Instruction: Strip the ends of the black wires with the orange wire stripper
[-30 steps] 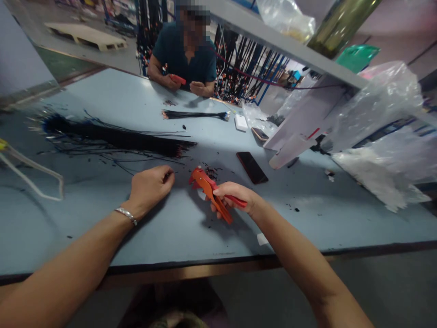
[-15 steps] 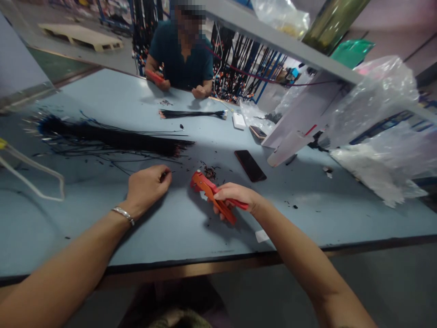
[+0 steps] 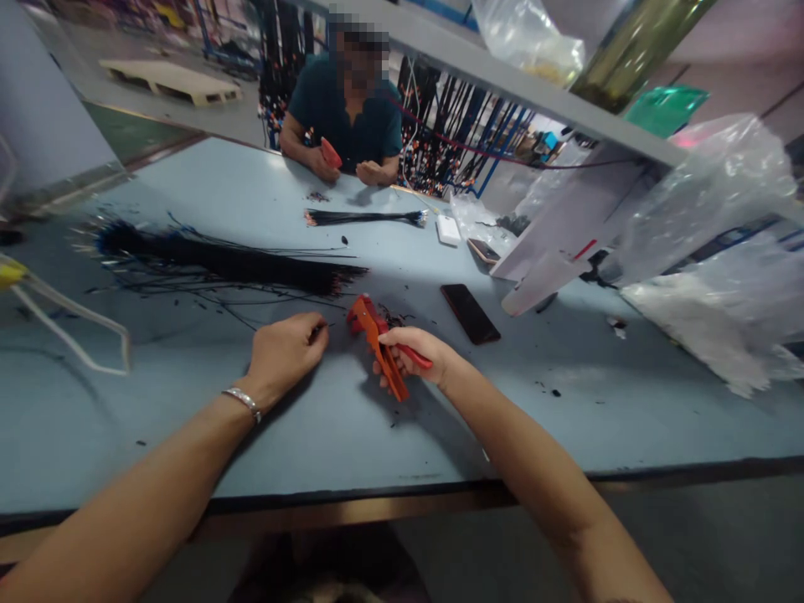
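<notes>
My left hand (image 3: pixel 286 350) rests on the table with its fingers curled together, just below the right end of a long bundle of black wires (image 3: pixel 226 258). A thin wire seems to run to its fingertips, but what they pinch is too small to make out. Wrapped round the handles of a red and orange hand tool (image 3: pixel 370 328) is my right hand (image 3: pixel 411 356). The tool's head points up and left, close to my left fingertips. Small dark scraps (image 3: pixel 397 320) lie behind the tool.
Across the table (image 3: pixel 440 435) sits a person (image 3: pixel 345 113) holding a red tool (image 3: pixel 330 154). Near that person lies a smaller wire bundle (image 3: pixel 368 218). A dark phone (image 3: pixel 470 313), a white box (image 3: pixel 447 230) and plastic bags (image 3: pixel 709 184) are to the right, a white wire frame (image 3: pixel 81 327) to the left.
My right hand and the tool have moved left, nearer my left hand, and the tool is turned more upright. The other person's red tool has been raised. The view has shifted slightly.
</notes>
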`<state>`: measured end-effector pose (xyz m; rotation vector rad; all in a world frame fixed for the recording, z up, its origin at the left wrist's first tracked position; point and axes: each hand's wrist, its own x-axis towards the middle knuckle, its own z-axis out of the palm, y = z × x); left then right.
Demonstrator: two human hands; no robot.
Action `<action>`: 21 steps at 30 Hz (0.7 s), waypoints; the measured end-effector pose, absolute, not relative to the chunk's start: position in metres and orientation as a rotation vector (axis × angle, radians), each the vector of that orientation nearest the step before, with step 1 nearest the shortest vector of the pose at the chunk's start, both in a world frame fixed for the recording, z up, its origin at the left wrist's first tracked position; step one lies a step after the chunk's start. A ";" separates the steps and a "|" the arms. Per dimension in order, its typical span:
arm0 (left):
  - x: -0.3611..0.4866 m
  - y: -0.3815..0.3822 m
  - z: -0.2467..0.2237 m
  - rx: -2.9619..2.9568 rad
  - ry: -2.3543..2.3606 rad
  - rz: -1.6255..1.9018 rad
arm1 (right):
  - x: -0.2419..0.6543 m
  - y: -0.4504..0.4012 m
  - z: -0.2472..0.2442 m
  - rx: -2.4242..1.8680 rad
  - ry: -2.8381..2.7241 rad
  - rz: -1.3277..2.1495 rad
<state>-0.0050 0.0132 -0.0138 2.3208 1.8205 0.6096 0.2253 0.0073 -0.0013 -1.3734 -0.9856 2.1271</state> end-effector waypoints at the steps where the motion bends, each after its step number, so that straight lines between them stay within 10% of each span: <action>1: -0.006 0.014 -0.013 2.264 1.803 0.661 | 0.229 0.008 -0.001 -1.405 -0.956 2.097; 11: -0.008 0.034 -0.006 1.023 1.242 1.153 | 0.237 -0.025 0.000 -0.880 -0.761 2.154; 21: -0.005 0.018 -0.007 1.902 1.480 1.005 | 0.211 -0.043 -0.023 -0.617 -0.907 2.180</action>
